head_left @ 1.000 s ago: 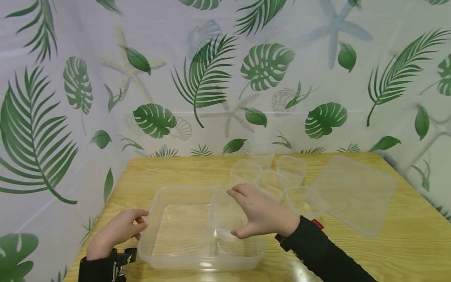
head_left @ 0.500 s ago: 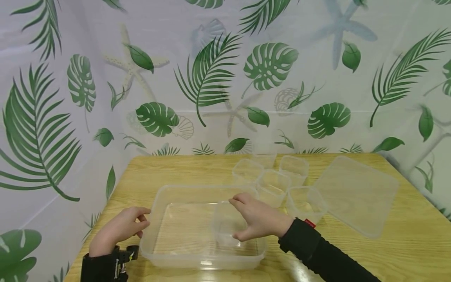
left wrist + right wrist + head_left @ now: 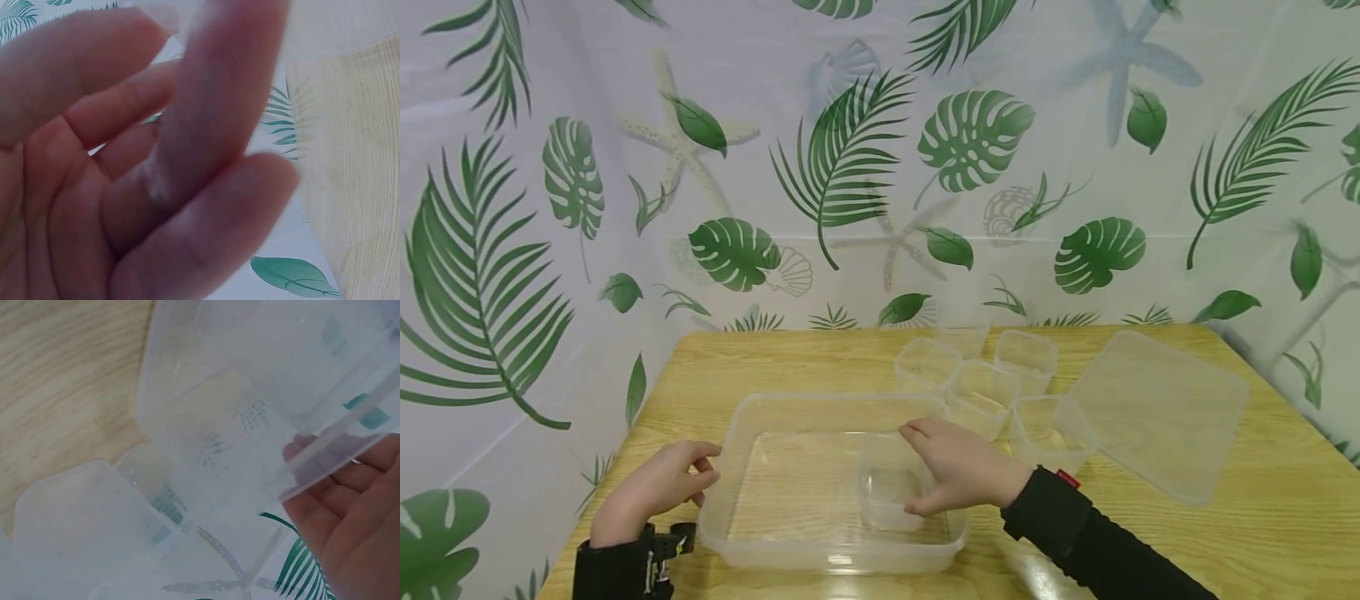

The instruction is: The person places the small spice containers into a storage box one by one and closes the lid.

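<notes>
A large clear plastic bin (image 3: 767, 554) stands on the table in the head view. Inside its right part sits a small clear square container (image 3: 883, 479), upright and low in the bin. My right hand (image 3: 966, 467) grips that container from the right, fingers at its far side and thumb at the near side. In the right wrist view, the fingers of this hand (image 3: 359, 512) lie partly behind a translucent plastic edge. My left hand (image 3: 658, 487) rests beside the bin's left wall, fingertips right at the rim. In the left wrist view, its fingers (image 3: 212, 94) are loosely bent with nothing between them.
Behind the bin, toward the right, several more small clear containers (image 3: 983, 392) stand close together. A flat translucent lid (image 3: 1165, 417) lies on the wooden table (image 3: 760, 358) at the right. A leaf-patterned cloth (image 3: 865, 167) hangs behind and along the left.
The small container has gone down into the bin with my right hand, then shifted slightly right. My left hand has stayed by the bin's left rim.
</notes>
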Demonstrator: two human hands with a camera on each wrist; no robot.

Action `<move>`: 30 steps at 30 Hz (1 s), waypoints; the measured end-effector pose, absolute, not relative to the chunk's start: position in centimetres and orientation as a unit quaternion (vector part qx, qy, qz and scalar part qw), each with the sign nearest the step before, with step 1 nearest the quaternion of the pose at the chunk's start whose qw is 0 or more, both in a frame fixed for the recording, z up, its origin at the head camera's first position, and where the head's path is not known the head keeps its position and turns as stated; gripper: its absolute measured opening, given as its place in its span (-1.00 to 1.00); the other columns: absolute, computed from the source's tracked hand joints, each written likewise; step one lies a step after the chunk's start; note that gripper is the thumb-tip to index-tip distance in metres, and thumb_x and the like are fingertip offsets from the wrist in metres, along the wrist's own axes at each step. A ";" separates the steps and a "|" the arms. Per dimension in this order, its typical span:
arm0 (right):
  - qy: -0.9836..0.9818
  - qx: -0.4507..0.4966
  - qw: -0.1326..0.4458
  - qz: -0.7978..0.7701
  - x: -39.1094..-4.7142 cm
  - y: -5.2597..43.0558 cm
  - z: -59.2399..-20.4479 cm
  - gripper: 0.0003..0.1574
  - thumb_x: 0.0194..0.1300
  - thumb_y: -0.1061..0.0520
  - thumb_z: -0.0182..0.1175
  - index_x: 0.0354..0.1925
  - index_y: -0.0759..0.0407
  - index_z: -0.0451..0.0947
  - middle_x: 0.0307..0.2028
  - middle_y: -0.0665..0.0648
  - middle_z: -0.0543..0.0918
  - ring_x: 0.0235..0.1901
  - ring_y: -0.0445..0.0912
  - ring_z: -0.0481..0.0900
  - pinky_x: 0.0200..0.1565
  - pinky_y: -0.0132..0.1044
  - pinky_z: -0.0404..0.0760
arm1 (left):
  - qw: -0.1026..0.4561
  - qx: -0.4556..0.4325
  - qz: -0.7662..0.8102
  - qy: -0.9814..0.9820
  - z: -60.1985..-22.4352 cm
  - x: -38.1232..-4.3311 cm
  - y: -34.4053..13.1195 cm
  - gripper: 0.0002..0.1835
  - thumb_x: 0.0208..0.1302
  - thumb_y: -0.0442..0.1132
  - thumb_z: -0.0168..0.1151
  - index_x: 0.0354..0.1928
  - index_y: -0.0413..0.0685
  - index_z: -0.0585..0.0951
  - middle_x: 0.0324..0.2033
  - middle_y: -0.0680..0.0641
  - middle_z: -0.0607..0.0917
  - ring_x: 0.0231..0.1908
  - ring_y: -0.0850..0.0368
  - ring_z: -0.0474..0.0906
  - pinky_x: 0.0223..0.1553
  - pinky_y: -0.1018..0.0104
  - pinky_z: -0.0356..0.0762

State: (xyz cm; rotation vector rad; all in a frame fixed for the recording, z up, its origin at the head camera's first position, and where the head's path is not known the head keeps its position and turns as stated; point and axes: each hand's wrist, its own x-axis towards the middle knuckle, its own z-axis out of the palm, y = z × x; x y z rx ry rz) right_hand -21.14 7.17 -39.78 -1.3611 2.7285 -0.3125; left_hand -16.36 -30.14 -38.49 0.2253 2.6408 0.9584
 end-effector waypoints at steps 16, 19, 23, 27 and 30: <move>0.876 -0.481 0.041 0.005 -23.2 3.9 -37.9 -0.32 -0.11 -0.29 0.28 -0.30 0.27 0.49 -0.43 0.07 0.40 -0.44 -0.11 0.34 -0.30 -0.31 0.40 | 0.156 0.072 0.335 0.926 -38.5 -16.3 -30.2 -0.52 0.23 -0.29 0.05 0.15 -0.44 0.34 -0.36 -0.08 0.54 -0.52 0.04 0.51 -0.46 0.22 0.37; 0.876 -0.477 0.066 0.015 -23.6 2.7 -37.6 -0.36 -0.11 -0.28 0.29 -0.36 0.25 0.50 -0.46 0.05 0.39 -0.47 -0.13 0.34 -0.33 -0.32 0.39 | 0.155 0.070 0.336 0.926 -38.5 -16.4 -30.2 -0.52 0.23 -0.29 0.05 0.15 -0.43 0.34 -0.36 -0.08 0.54 -0.52 0.05 0.51 -0.47 0.22 0.37; 0.880 -0.466 0.090 0.026 -24.1 1.0 -37.3 -0.41 -0.13 -0.28 0.31 -0.43 0.21 0.49 -0.46 0.05 0.40 -0.49 -0.14 0.34 -0.33 -0.34 0.39 | 0.156 0.074 0.337 0.925 -38.6 -16.5 -30.3 -0.51 0.23 -0.29 0.05 0.15 -0.43 0.33 -0.34 -0.09 0.55 -0.52 0.06 0.51 -0.45 0.23 0.40; 0.886 -0.452 0.101 0.037 -24.5 -0.8 -37.1 -0.41 -0.12 -0.28 0.32 -0.42 0.20 0.49 -0.35 0.10 0.44 -0.48 -0.14 0.37 -0.33 -0.36 0.40 | 0.157 0.074 0.338 0.925 -38.6 -16.5 -30.2 -0.51 0.23 -0.29 0.06 0.16 -0.43 0.33 -0.34 -0.09 0.55 -0.53 0.07 0.51 -0.44 0.24 0.41; 0.888 -0.447 0.101 0.048 -24.6 -1.9 -37.1 -0.38 -0.11 -0.29 0.30 -0.35 0.21 0.52 -0.26 0.15 0.46 -0.44 -0.12 0.40 -0.31 -0.37 0.41 | 0.158 0.068 0.337 0.926 -38.6 -16.5 -30.1 -0.51 0.22 -0.29 0.06 0.16 -0.42 0.34 -0.35 -0.08 0.54 -0.53 0.07 0.51 -0.44 0.24 0.40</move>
